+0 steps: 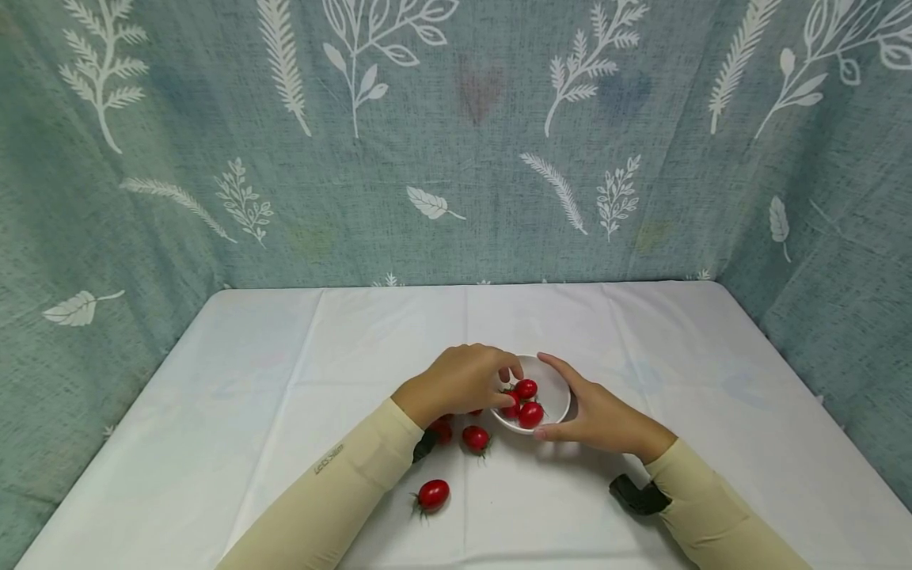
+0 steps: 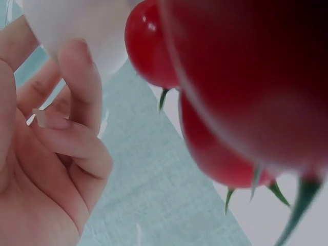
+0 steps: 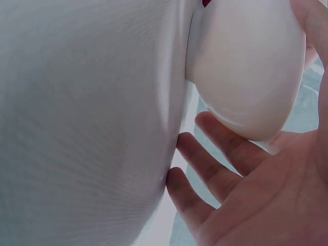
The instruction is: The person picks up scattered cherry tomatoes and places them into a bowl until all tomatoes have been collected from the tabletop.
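Note:
A small white bowl [image 1: 552,385] stands on the table with several red cherry tomatoes [image 1: 530,415] inside. My right hand [image 1: 613,416] grips the bowl from the right, thumb on the near side and a finger at the far rim. In the right wrist view the bowl [image 3: 251,66] lies against this hand, the other fingers spread below. My left hand [image 1: 463,380] reaches over the bowl's left rim, thumb and fingertips apart just above the tomatoes. The left wrist view shows its lower fingers [image 2: 77,138] loosely bent and nothing plainly held; its fingertips partly hide one tomato.
Loose cherry tomatoes lie on the white table left of the bowl: one [image 1: 475,438] close by, another [image 1: 432,495] nearer me, and others partly under the left wrist [image 1: 442,430]. Dark straps sit at both wrists. A patterned green curtain [image 1: 456,182] surrounds the table.

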`<state>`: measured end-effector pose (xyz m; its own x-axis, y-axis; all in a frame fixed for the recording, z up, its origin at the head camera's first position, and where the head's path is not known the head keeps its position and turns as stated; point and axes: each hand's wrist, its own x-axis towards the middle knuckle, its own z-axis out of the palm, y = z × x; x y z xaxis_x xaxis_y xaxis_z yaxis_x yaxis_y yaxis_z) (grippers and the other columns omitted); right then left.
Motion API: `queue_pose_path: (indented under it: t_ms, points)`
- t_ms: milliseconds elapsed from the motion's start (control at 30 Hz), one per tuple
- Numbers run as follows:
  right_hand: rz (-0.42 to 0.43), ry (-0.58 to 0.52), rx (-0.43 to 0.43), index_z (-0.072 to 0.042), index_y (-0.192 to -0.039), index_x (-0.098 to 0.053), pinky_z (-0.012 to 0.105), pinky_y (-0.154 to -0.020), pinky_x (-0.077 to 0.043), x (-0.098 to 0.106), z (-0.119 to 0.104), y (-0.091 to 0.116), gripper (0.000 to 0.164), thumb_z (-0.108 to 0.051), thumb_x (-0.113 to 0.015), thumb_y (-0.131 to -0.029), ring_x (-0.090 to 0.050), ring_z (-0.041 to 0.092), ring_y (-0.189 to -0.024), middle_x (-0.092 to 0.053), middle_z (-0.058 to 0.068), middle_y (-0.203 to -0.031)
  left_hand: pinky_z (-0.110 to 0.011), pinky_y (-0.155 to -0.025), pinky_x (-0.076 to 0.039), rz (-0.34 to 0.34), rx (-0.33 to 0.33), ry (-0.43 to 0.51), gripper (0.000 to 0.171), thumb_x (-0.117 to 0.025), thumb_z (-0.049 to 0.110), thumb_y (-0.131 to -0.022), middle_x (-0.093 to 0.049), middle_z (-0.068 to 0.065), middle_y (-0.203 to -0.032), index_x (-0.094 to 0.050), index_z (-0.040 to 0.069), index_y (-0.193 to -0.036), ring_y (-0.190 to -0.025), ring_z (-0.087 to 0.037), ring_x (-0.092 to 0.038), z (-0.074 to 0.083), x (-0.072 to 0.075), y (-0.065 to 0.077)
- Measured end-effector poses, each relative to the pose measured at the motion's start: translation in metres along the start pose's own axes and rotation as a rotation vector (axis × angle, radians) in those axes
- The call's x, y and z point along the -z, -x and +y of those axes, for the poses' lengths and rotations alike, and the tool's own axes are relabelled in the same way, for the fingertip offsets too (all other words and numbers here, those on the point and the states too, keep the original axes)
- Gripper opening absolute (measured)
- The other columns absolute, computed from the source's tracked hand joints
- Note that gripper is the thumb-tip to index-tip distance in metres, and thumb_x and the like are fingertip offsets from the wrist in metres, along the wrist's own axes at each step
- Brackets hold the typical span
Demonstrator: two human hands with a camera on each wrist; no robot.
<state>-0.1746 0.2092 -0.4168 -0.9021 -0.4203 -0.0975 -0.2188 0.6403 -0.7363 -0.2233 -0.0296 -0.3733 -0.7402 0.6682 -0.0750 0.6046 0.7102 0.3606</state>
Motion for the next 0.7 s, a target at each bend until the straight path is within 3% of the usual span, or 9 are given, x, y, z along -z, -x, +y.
queue_pose_path:
  t_ms: [133,367,700]
  points:
    - [-0.002,0.0,-0.005,-0.026,-0.159,-0.018,0.056,-0.105,-0.042,0.0,-0.001,0.0,0.108,-0.052,-0.082,-0.077,-0.049,0.031,-0.135,-0.046,0.014,-0.152,-0.031,-0.077,-0.05,0.043,-0.021,-0.003,0.037,-0.079,0.031,-0.086,-0.072,0.008,-0.106,-0.068,0.025,-0.121,-0.08,-0.007,-0.061,-0.004,0.005,0.008]
    - [0.02,0.015,0.022,-0.024,-0.159,-0.02,0.052,-0.102,-0.044,0.0,-0.001,0.0,0.108,-0.052,-0.083,-0.076,-0.053,0.03,-0.13,-0.05,0.015,-0.147,-0.031,-0.077,-0.051,0.124,-0.018,0.007,0.035,-0.077,0.032,-0.088,-0.071,0.008,-0.104,-0.069,0.024,-0.121,-0.084,-0.011,-0.062,-0.011,0.011,0.025]
    - [0.028,0.022,0.032,-0.024,-0.159,-0.021,0.051,-0.102,-0.043,-0.002,0.001,-0.001,0.109,-0.052,-0.084,-0.075,-0.055,0.027,-0.127,-0.053,0.013,-0.145,-0.033,-0.075,-0.051,0.155,0.02,0.035,0.031,-0.078,0.028,-0.087,-0.071,0.004,-0.102,-0.07,0.022,-0.116,-0.085,-0.016,-0.065,-0.023,0.012,0.05]
